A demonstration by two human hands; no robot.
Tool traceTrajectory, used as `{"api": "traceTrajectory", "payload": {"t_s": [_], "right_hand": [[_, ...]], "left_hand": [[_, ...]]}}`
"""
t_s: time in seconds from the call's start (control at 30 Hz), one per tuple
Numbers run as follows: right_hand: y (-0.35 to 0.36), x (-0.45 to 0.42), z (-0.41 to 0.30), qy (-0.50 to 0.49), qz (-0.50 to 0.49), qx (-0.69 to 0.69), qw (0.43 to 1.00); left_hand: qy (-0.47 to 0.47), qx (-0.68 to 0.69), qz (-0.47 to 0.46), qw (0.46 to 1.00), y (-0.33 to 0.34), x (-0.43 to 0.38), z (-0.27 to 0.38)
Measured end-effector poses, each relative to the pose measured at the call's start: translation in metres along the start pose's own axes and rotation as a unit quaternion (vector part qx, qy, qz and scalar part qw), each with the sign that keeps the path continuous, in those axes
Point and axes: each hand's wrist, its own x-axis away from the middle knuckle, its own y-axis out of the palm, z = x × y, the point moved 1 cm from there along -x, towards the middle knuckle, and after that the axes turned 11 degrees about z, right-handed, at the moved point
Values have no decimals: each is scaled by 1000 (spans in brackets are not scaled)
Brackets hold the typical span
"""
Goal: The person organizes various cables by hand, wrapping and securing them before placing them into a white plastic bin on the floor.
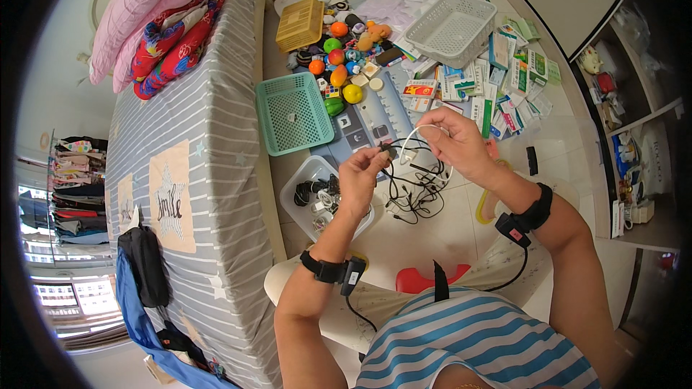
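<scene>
My left hand (358,179) pinches a black cable end (387,151) between thumb and fingers. In my right hand (453,142) is a white cable (403,152), which hangs in a loop. Black cords run between and below the hands. Under them a tangle of black cables (413,194) lies partly on the tiled floor. To the left of the tangle stands a translucent plastic bin (292,181) with several coiled black and white cables in it; my left forearm covers part of it.
A teal basket (294,113), a yellow basket (300,24) and a white basket (453,27) stand farther off. Toy fruit (337,56) and medicine boxes (486,84) are spread between them. A bed (216,173) borders the left, open shelves (638,113) the right. A red stool (408,280) is near my lap.
</scene>
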Motion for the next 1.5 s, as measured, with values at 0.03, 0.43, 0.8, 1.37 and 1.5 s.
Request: {"api": "traceTrajectory", "payload": {"t_s": [0.03,0.43,0.8,1.37,1.5], "right_hand": [[0,0,0,11,9,-10,1000],[3,-3,12,41,102,-83,991],[-1,1,15,60,26,-4,998],[-8,6,66,-140,-156,359,909],[-3,1,50,-129,-110,332,928]], "left_hand": [[-9,-3,1,1000,0,1,-1],[-56,52,-37,996,11,18,-6],[18,-26,28,999,-3,-1,-15],[36,40,41,998,-18,-6,8],[21,76,4,997,-15,-5,11]]}}
